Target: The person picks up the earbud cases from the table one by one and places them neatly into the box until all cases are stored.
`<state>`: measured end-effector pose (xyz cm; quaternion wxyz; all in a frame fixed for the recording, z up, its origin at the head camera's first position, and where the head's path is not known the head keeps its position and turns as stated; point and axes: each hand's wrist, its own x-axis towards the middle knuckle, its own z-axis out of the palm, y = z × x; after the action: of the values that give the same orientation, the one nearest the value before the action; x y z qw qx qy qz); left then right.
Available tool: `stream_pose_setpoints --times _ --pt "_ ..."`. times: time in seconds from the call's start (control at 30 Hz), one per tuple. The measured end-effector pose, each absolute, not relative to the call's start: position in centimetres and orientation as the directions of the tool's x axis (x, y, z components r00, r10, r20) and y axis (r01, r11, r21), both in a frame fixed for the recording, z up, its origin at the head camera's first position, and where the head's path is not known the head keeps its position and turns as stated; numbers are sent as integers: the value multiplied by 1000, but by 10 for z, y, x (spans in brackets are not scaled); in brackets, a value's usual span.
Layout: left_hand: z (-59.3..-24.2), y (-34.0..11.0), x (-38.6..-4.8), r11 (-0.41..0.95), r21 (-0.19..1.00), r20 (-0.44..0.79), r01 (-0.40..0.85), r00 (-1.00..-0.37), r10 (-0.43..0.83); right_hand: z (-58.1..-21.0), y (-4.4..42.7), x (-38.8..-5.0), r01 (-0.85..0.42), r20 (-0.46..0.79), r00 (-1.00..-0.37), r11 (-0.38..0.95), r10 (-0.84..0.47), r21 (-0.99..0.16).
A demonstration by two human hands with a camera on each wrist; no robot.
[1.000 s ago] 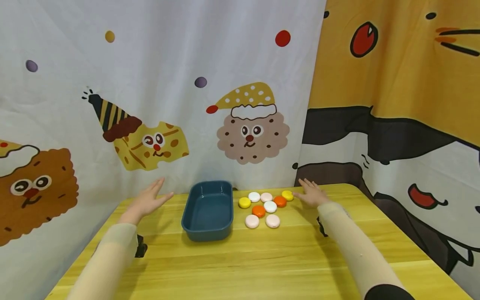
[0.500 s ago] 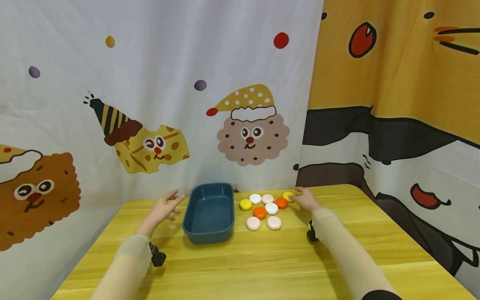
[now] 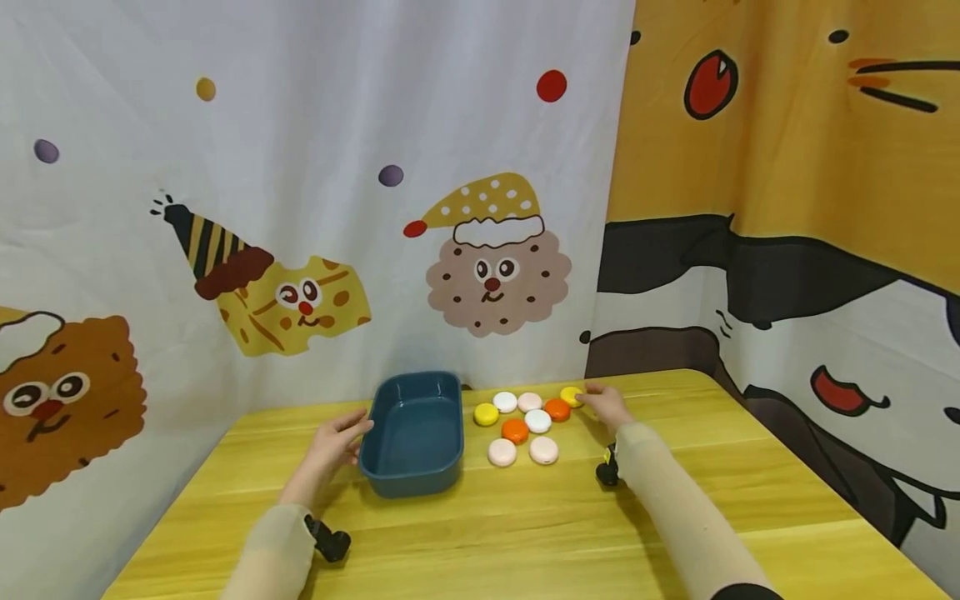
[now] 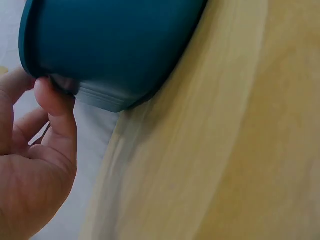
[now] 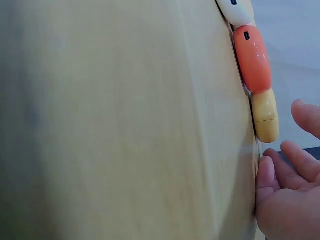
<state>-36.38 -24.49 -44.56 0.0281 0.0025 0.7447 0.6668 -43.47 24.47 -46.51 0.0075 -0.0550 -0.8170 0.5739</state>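
Observation:
A deep blue tray (image 3: 412,485) stands on the wooden table. At its left side is my left hand (image 3: 333,442); in the left wrist view this hand (image 4: 37,165) has its thumb against the tray (image 4: 115,45) just under the rim, its fingers loosely bent. My right hand (image 3: 606,406) is beside the far-right yellow disc (image 3: 571,396). In the right wrist view the right hand (image 5: 292,192) has its fingers spread just off the yellow disc (image 5: 265,117), with an orange disc (image 5: 253,60) beyond it.
Right of the tray lie several other discs: a yellow one (image 3: 486,414), orange ones (image 3: 515,430), white ones (image 3: 537,421) and pale pink ones (image 3: 543,450). A printed curtain (image 3: 322,150) hangs behind the table (image 3: 465,542).
My left hand has moved right to the tray's left side. My right hand has moved slightly left, to the far-right yellow disc, its fingers less stretched out. Tray and discs keep their places.

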Motion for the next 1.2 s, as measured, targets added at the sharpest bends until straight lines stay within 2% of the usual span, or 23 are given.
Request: stream_pose_setpoints --times 0.2,0.37,0.53,0.77,1.07,1.2 --pt "-454 -243 -366 -2 1000 -20 -20 -1000 -1 -465 241 -439 99 -66 -991 310 116 -946" --pt "-459 -243 -367 -92 995 -34 -34 -999 -5 -465 240 -442 100 -55 -989 344 137 -934" --pt "-460 -240 -367 -96 994 -54 -53 -998 -14 -466 244 -445 111 -55 -986 377 155 -920" --pt "-463 -239 -368 -64 997 -36 -36 -999 -2 -468 246 -447 106 -59 -988 347 144 -932" --pt "-473 -238 -367 -115 990 -85 -81 -996 -34 -475 243 -445 135 -87 -984 337 154 -932" --pt "-473 -238 -369 -155 986 -72 -65 -996 -44 -472 239 -447 115 -59 -986 374 158 -920"
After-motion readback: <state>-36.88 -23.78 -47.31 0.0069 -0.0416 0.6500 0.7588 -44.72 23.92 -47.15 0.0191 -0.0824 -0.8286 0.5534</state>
